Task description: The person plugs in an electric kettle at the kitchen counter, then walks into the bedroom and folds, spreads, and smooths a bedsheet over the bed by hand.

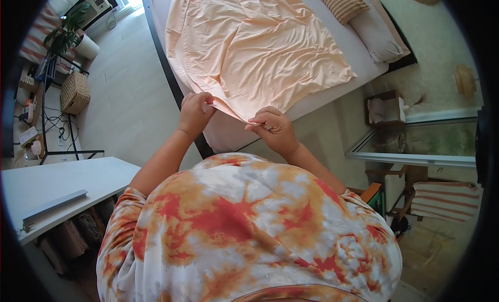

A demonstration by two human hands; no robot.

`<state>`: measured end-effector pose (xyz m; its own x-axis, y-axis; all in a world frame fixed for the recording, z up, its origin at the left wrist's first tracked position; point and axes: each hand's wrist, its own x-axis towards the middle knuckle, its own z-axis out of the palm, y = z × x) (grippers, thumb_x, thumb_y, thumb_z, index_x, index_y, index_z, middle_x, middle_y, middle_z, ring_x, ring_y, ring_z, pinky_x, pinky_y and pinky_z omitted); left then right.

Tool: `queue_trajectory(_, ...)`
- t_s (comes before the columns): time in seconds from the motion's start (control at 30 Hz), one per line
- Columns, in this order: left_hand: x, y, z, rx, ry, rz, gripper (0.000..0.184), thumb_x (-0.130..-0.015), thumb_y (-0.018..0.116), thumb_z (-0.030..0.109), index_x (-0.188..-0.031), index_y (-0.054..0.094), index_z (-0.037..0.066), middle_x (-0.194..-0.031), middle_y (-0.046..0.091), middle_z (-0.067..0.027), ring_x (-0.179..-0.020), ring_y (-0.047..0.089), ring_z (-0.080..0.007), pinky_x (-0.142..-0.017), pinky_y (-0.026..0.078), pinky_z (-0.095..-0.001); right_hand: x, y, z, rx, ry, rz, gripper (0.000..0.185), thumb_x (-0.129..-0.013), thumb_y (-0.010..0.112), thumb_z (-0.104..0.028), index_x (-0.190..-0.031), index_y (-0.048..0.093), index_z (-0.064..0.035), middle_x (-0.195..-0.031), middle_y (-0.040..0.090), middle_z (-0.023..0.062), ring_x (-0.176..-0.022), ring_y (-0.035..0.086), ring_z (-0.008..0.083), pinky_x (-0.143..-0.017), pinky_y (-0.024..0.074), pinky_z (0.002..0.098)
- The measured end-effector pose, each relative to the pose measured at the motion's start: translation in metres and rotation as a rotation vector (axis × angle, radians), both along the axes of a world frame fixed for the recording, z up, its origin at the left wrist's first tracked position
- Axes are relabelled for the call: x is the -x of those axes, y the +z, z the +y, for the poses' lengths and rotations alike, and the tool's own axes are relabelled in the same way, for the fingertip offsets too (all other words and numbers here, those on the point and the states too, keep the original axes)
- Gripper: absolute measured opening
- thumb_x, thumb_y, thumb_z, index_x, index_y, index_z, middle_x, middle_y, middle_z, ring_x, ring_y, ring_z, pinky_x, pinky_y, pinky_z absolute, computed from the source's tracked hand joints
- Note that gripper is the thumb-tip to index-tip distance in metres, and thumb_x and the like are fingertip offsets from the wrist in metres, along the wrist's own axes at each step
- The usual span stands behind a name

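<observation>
A peach bed sheet lies wrinkled over the bed, its near edge lifted between my two hands. My left hand pinches that edge near the bed's left side. Further right along the same edge, my right hand grips the sheet between thumb and fingers. The stretch of hem between the hands is drawn fairly straight. Beneath it shows the pale mattress, set in a dark bed frame.
A ribbed tan cushion and pale pillows lie at the bed's far right. On the left stand a white table, a woven basket and a potted plant. A striped chair and glass door are right.
</observation>
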<state>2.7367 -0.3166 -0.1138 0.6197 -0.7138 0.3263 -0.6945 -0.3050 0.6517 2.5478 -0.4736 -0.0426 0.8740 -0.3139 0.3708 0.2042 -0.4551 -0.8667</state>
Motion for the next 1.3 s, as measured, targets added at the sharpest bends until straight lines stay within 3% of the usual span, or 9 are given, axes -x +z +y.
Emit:
queue_trajectory(0.17, -0.022, -0.002, -0.002, -0.09, -0.138, -0.162, 0.015, -0.067, 0.07, 0.015, -0.08, 0.064, 0.017, -0.089, 0.06, -0.0029, -0.09, 0.053, -0.0234, -0.085, 0.036, -0.0375, 0.001, 0.01, -0.011, 0.041, -0.044, 0.002, 0.013, -0.072, 0.073, -0.003, -0.081, 0.064, -0.002, -0.076, 0.058, 0.0049, -0.065, 0.056, 0.0114, -0.056, 0.0445, 0.0226)
queue_trajectory(0.27, -0.03, 0.004, -0.011, -0.059, -0.111, -0.335, 0.02, -0.068, 0.07, 0.023, -0.087, 0.068, 0.028, -0.123, 0.047, 0.0011, -0.122, 0.033, -0.025, -0.101, 0.024, -0.0423, -0.009, 0.015, -0.019, 0.063, -0.085, 0.029, 0.012, -0.072, 0.073, -0.002, -0.081, 0.065, -0.0025, -0.076, 0.058, 0.0047, -0.066, 0.056, 0.0116, -0.056, 0.0447, 0.0228)
queue_trajectory(0.4, -0.06, 0.019, -0.044, -0.095, -0.453, -0.411, 0.018, -0.073, 0.065, 0.027, -0.091, 0.068, 0.022, -0.137, 0.04, -0.001, -0.133, 0.023, -0.0264, -0.109, 0.012, -0.0472, -0.034, 0.027, -0.019, 0.058, -0.128, 0.08, 0.012, -0.071, 0.073, -0.002, -0.08, 0.065, -0.0034, -0.075, 0.059, 0.0048, -0.069, 0.057, 0.0142, -0.058, 0.0458, 0.0255)
queue_trajectory(0.53, -0.117, 0.0, -0.078, -0.145, -0.857, -0.299, 0.021, -0.069, 0.063, 0.013, -0.089, 0.067, 0.01, -0.129, 0.048, -0.0031, -0.13, 0.03, -0.0243, -0.106, 0.019, -0.0462, -0.063, 0.05, -0.011, 0.212, -0.235, 0.144, 0.013, -0.069, 0.074, -0.002, -0.078, 0.065, -0.0035, -0.076, 0.06, 0.0056, -0.07, 0.058, 0.0173, -0.061, 0.0469, 0.028)
queue_trajectory(0.63, -0.166, -0.005, -0.096, -0.388, -1.018, -0.241, 0.021, -0.068, 0.063, 0.013, -0.088, 0.068, 0.008, -0.124, 0.051, -0.003, -0.125, 0.034, -0.0249, -0.102, 0.025, -0.0433, -0.07, 0.075, 0.005, 0.149, -0.387, 0.298, 0.014, -0.067, 0.073, 0.0, -0.078, 0.064, -0.0035, -0.077, 0.06, 0.0061, -0.071, 0.059, 0.0193, -0.064, 0.0472, 0.0286)
queue_trajectory(0.77, -0.221, -0.027, -0.109, -0.398, -1.1, -0.341, 0.022, -0.072, 0.06, 0.021, -0.086, 0.069, 0.007, -0.116, 0.055, -0.003, -0.118, 0.039, -0.0242, -0.095, 0.029, -0.0412, -0.069, 0.108, 0.031, 0.109, -0.643, 0.393, 0.016, -0.068, 0.07, 0.005, -0.081, 0.064, -0.0028, -0.079, 0.06, 0.0075, -0.074, 0.059, 0.0177, -0.066, 0.0478, 0.0288)
queue_trajectory(1.0, -0.304, -0.025, -0.145, -0.532, -1.02, -0.508, 0.025, -0.075, 0.058, 0.022, -0.093, 0.069, 0.009, -0.123, 0.053, -0.002, -0.122, 0.036, -0.0244, -0.1, 0.026, -0.0428, -0.022, 0.127, 0.081, 0.193, -1.128, 0.306, 0.014, -0.073, 0.069, 0.004, -0.083, 0.061, -0.0005, -0.085, 0.058, 0.0086, -0.078, 0.056, 0.0154, -0.07, 0.0451, 0.0249)
queue_trajectory(1.17, -0.351, -0.015, -0.165, -0.677, -0.951, -0.582, 0.025, -0.077, 0.058, 0.024, -0.095, 0.069, 0.012, -0.126, 0.05, 0.0009, -0.123, 0.035, -0.023, -0.1, 0.025, -0.0435, -0.004, 0.115, 0.108, 0.117, -1.263, 0.266, 0.014, -0.073, 0.071, 0.001, -0.083, 0.06, -0.0004, -0.085, 0.058, 0.0078, -0.079, 0.055, 0.0147, -0.071, 0.0438, 0.0245)
queue_trajectory(1.3, -0.356, 0.018, -0.165, -0.557, -0.94, -0.578, 0.023, -0.079, 0.06, 0.025, -0.097, 0.069, 0.012, -0.124, 0.051, -0.0018, -0.123, 0.034, -0.0244, -0.102, 0.024, -0.0415, 0.004, 0.097, 0.115, 0.199, -1.292, 0.366, 0.014, -0.073, 0.071, -0.001, -0.081, 0.06, -0.0002, -0.086, 0.059, 0.0065, -0.078, 0.055, 0.0137, -0.071, 0.0436, 0.0239)
